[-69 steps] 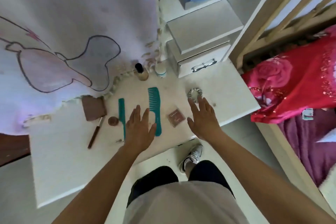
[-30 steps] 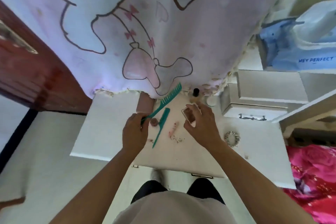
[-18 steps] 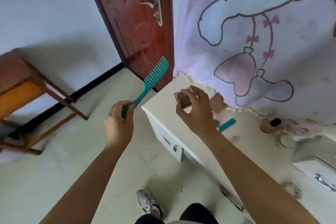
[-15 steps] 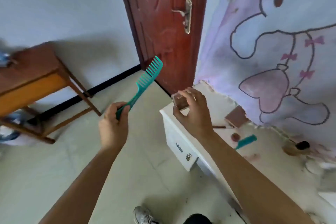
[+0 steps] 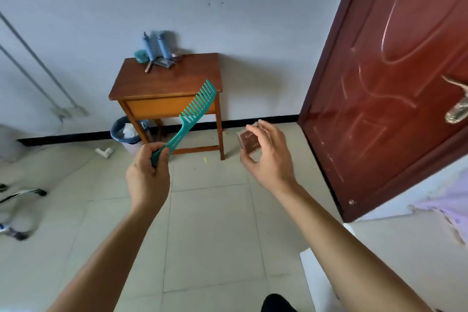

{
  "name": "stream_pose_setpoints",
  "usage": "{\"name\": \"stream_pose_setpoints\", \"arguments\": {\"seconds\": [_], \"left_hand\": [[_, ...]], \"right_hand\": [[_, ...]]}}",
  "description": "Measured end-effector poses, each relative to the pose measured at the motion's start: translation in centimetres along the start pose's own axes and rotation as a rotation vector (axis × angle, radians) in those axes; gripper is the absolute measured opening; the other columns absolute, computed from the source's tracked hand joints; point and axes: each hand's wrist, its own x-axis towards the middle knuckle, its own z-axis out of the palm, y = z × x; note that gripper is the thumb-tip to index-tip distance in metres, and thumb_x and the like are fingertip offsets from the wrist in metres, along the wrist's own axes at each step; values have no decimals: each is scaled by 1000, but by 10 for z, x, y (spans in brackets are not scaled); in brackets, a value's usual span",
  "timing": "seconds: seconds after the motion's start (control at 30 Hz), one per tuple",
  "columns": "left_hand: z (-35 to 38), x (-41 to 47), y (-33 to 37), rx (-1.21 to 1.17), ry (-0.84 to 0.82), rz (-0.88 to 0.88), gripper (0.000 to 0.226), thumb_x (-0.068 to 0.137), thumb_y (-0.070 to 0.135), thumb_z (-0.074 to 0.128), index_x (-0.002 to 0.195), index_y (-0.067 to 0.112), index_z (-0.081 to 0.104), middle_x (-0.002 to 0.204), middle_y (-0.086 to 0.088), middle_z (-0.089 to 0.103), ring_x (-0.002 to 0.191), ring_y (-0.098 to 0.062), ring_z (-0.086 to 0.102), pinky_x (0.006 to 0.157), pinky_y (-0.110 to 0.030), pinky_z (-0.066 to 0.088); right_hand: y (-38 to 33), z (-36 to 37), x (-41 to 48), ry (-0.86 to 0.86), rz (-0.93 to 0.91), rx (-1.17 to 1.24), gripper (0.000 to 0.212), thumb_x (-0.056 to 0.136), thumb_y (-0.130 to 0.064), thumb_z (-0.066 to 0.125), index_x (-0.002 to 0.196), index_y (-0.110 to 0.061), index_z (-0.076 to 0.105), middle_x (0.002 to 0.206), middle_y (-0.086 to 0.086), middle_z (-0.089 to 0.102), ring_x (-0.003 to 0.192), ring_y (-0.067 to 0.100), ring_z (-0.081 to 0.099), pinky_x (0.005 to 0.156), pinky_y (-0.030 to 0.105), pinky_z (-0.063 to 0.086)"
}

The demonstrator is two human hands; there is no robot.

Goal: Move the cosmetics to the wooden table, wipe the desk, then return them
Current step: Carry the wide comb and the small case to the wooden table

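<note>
The light, stiff comb [image 5: 191,117] is gripped by its handle in the left hand [image 5: 147,177]; the small, smooth, possibly fragile compact [image 5: 250,143] is pinched at its edges by the right hand [image 5: 270,157].

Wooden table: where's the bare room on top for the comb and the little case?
The wooden table is bare across its front, middle and right side. Its back edge, left of centre, is crowded: blue bottles, a teal jar and a dark flat case. The comb and small brown case would likely fit in front.
</note>
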Motion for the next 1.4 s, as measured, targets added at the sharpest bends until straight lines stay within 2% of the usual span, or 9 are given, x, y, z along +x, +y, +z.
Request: {"name": "stream_pose_setpoints", "arguments": {"seconds": [0.07,0.23,0.4,0.67,0.87,0.97,1.2,1.3,1.4], "left_hand": [[5,20,-12,-13,21,-18,10,95,22,58,93,32,60,78,26,58,68,1,54,51,-10,36],[41,88,-46,-48,52,-106,10,95,19,60,91,29,61,68,17,58,56,-3,51,45,-10,36],[92,190,-67,-12,83,-143,5,95,19,60,95,23,63,70,13,59,55,1,54,45,-7,37],[149,342,-85,43,140,-274,4,95,20,59,94,20,63,83,2,61,67,3,54,56,-4,38],[180,410,-128,9,145,-394,5,96,22,58,95,21,62,77,5,61,59,5,53,49,-7,39],[201,445,-167,-12,119,-496,5,97,24,57,96,22,62,78,5,61,58,-1,54,47,-12,41],[248,535,-277,-46,-14,-830,11,99,27,54,103,19,58,97,-7,65,79,-19,62,65,-33,54],[259,576,-316,-35,-87,-935,11,99,26,54,106,17,57,100,-10,66,85,-21,64,59,-26,52],[268,611,-343,10,-186,-956,9,99,27,54,105,21,53,100,-5,63,86,-17,65,53,-19,50]], "right_hand": [[2,27,21,-15,-16,13,54,78,-29,75,130,-19,60,135,6,51,123,21,50,93,32,51],[28,104,88,-50,-33,57,55,77,-28,74,130,-20,59,135,5,51,124,20,49,96,30,47],[69,181,189,-91,-58,112,56,78,-28,74,131,-21,58,134,3,50,124,18,48,98,30,47],[98,262,354,-165,-97,169,55,74,-23,75,127,-19,62,133,5,53,120,25,54,94,36,51],[111,337,413,-234,-150,149,54,74,-27,74,126,-19,61,130,5,54,120,23,53,90,32,52],[124,379,429,-280,-139,98,56,75,-30,74,127,-20,59,130,4,53,118,22,53,89,26,47],[144,467,475,-457,-44,-51,62,76,-33,77,132,-24,52,132,2,50,118,19,51,84,26,53],[144,507,498,-520,51,-107,63,77,-34,77,134,-24,51,133,1,49,118,19,51,82,20,46],[143,542,511,-579,129,-139,63,79,-36,76,135,-26,49,134,1,49,120,18,49,81,18,43]]}}
